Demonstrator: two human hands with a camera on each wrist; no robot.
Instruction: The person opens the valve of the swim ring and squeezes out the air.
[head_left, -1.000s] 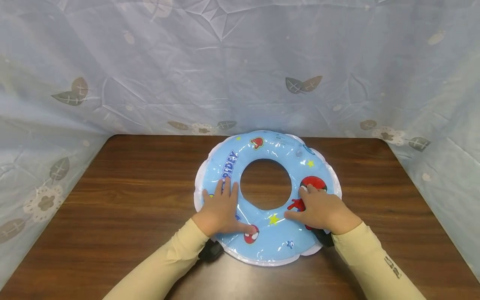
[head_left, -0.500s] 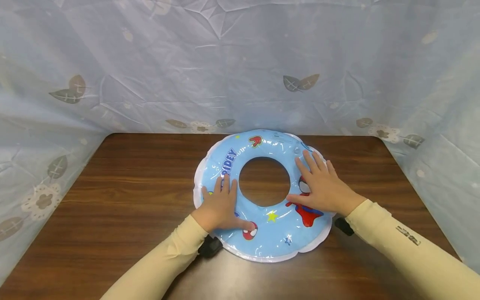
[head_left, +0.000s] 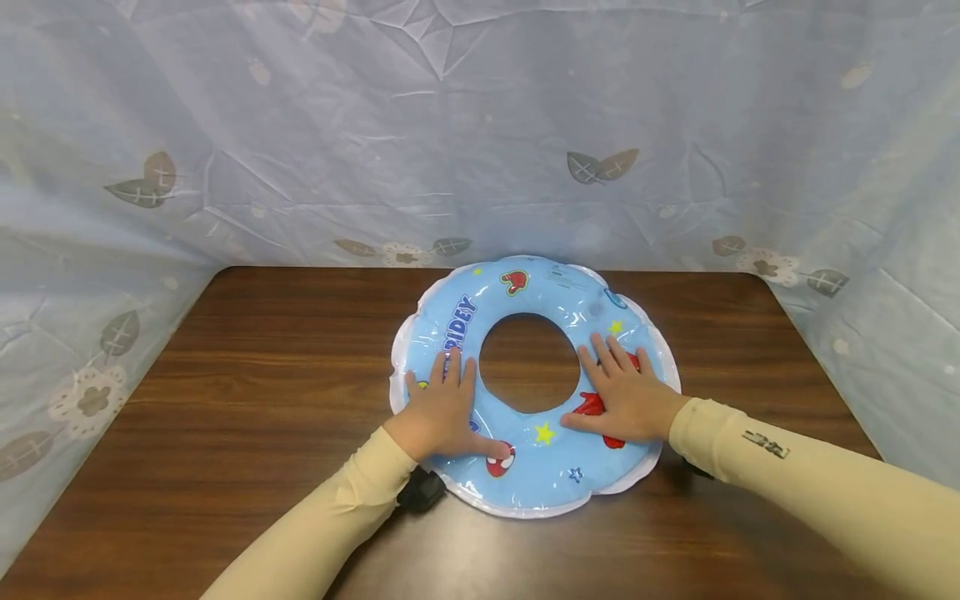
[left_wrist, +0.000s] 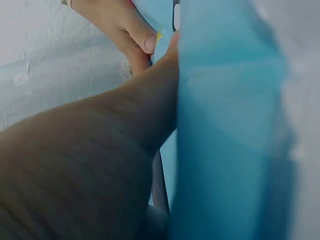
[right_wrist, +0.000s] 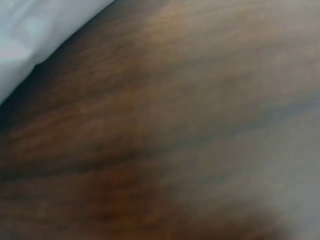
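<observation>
An inflated light-blue swim ring (head_left: 525,492) with a white scalloped edge, red cartoon prints and yellow stars lies flat on the table, right of its middle. On its left side rests my left hand (head_left: 442,421), fingers straight and spread, the thumb reaching over a red mask print. My right hand (head_left: 626,396) lies on the ring's right side with spread fingers, partly covering the red figure. In the left wrist view the blue ring wall (left_wrist: 225,125) fills the right side, beside the left hand. The right wrist view shows only blurred table and the ring's white edge (right_wrist: 30,35).
The brown wood-grain table (head_left: 262,400) extends to both sides of the ring. A pale blue curtain (head_left: 480,150) with leaf and flower prints hangs behind the table and along its sides. A black wrist device (head_left: 420,492) sits under the left wrist.
My right hand lifted from the ring's right side, moved up and outward with fingers spreading, then came back down onto it, its forearm now swung farther out. The left hand stayed in place.
</observation>
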